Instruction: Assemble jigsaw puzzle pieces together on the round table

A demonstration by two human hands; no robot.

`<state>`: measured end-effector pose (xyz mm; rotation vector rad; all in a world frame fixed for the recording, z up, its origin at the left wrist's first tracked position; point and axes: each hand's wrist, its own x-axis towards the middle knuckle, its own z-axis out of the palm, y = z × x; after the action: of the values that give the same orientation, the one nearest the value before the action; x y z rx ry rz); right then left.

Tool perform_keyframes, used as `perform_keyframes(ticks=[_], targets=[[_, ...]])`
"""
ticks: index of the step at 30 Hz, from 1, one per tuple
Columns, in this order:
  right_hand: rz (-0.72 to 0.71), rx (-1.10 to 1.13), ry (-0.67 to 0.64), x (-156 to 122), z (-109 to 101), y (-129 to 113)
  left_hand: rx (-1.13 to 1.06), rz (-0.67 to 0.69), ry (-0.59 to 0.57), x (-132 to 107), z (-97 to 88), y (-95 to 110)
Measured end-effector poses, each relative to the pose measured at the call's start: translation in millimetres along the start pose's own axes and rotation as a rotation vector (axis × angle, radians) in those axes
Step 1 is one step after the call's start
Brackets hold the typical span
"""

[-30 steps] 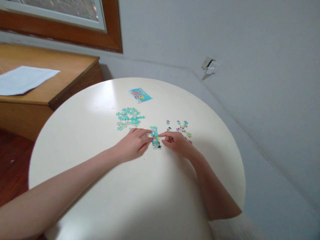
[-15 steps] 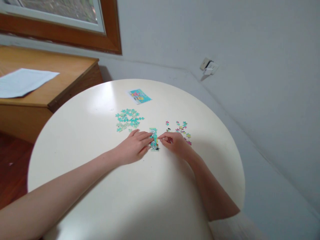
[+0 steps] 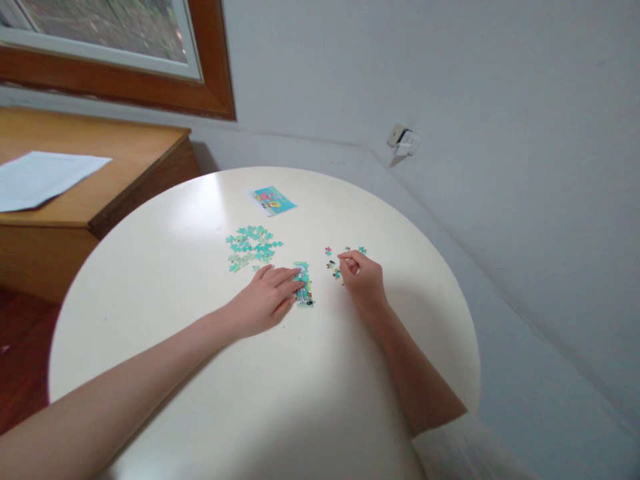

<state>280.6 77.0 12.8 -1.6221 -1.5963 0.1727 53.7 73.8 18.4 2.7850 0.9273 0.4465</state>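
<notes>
My left hand (image 3: 266, 298) lies flat with its fingers stretched out, the fingertips resting on the left side of a narrow joined strip of jigsaw puzzle (image 3: 305, 287). The strip is turquoise with a white figure and some yellow on it. To its right, my right hand (image 3: 363, 277) is closed in a pinch over loose jigsaw pieces; whether a piece sits between the fingertips cannot be made out. Close by its fingers lie a pink piece (image 3: 328, 251) and a dark-and-white piece (image 3: 331, 265). The hand covers other pieces on that side.
A heap of turquoise jigsaw pieces (image 3: 253, 244) lies beyond my left hand. Farther back on the round white table (image 3: 200, 387) is a picture card (image 3: 273, 201). A wooden desk (image 3: 145, 157) with a paper sheet (image 3: 47, 177) stands at the left; a wall socket (image 3: 406, 141) is behind.
My right hand has moved away from the strip's right edge to the right, over the loose pieces. My left hand stays on the strip. The whole view has shifted slightly.
</notes>
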Motion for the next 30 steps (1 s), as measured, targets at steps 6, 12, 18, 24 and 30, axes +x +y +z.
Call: perform_keyframes(ticks=[6,12,18,24,30], targets=[[-0.098,-0.133,0.027,1.2,4.2,9.0,0.020,-0.023,-0.003,0.4,-1.0,1.0],[-0.079,-0.214,-0.009,2.0,5.7,13.3,0.041,-0.044,-0.023,-1.4,3.7,-1.7],[-0.077,-0.213,-0.034,1.3,5.5,10.1,0.048,-0.043,-0.056,-2.3,5.0,-2.6],[-0.099,-0.239,-0.064,0.4,5.5,8.4,0.043,-0.043,-0.066,-1.6,5.0,-2.5],[-0.032,-0.307,-0.125,-0.8,5.5,7.0,0.027,-0.041,-0.066,-2.1,5.4,-3.4]])
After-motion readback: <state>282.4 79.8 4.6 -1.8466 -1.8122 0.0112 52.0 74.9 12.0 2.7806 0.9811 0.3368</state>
